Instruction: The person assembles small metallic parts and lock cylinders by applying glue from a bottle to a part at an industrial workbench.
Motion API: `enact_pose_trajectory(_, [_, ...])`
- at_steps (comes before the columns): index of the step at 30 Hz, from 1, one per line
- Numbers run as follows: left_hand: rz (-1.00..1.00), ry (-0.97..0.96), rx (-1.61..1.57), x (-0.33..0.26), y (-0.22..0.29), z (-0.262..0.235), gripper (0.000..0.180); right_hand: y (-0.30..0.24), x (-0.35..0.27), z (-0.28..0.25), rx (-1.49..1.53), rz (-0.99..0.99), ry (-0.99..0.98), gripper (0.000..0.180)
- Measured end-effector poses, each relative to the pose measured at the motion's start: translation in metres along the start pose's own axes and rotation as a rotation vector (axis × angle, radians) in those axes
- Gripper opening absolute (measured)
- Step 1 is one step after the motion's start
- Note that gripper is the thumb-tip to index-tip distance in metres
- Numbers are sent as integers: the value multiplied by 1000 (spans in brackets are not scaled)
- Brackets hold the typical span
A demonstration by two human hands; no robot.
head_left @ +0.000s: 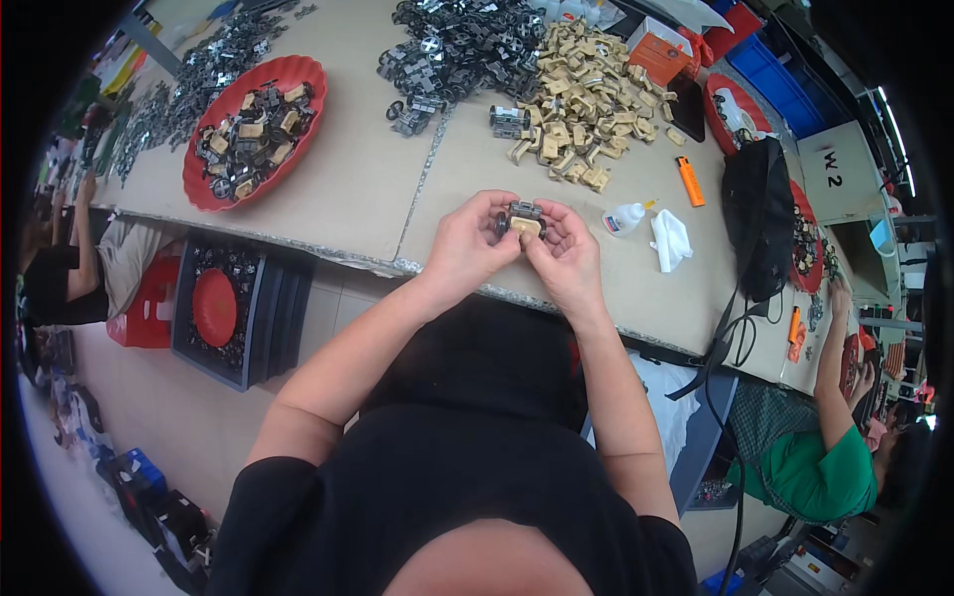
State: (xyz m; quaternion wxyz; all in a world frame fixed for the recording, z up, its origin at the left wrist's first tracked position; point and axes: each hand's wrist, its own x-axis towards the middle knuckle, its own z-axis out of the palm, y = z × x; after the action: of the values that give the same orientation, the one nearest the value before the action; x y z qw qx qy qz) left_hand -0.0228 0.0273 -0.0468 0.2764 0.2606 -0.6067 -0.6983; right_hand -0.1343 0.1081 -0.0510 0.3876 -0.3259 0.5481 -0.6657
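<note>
Both hands at mid-desk, raised just above the front edge of the desk [368, 174]. Left hand [469, 244] and right hand [568, 256] share one small wheeled assembly [525, 210]: dark body on the far side, a tan piece [527, 226] on the near side, dark wheels at the flanks. Fingers of each hand narrow, pinching it from both sides; thumbs meet close together at the tan piece. Exact fit between tan piece and dark body too small to tell.

Beyond the hands, a heap of tan parts [586, 104], with a dark wheeled unit [509, 122] at its left border. Left of that, touching, a larger heap of dark wheeled parts [467, 45]. Further left, a red scalloped bowl [302, 70] holds dark and tan pieces mixed.

Right of the hands: small white bottle [624, 220] with a yellow tip, crumpled white tissue [671, 241] near it, orange lighter [690, 182] farther back. A black bag [752, 214] lies over to the right, its strap hanging past the desk edge.

Person in green [830, 475] sits far right, arms at the desk. Floor to the left: stacked grey crates [260, 323] beside a red stool [149, 308].
</note>
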Motion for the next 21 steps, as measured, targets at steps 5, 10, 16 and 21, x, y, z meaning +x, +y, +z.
enact_pose_trajectory(5, [0, -8, 15, 2, 0, -2, 32, 3, 1, 1, 0, 12, -22, 39])
enact_pose_trajectory(10, [-34, 2, -145, -1, 8, -1, 29, -8, 0, 0, 83, -7, -2, 34])
enact_pose_trajectory(16, [-131, -29, -125, 1, 12, -10, 29, -7, -2, -5, 67, 30, -88, 19])
enact_pose_trajectory(21, [-58, 23, -142, 1, 18, -3, 28, -10, -4, -3, -25, 91, -108, 15])
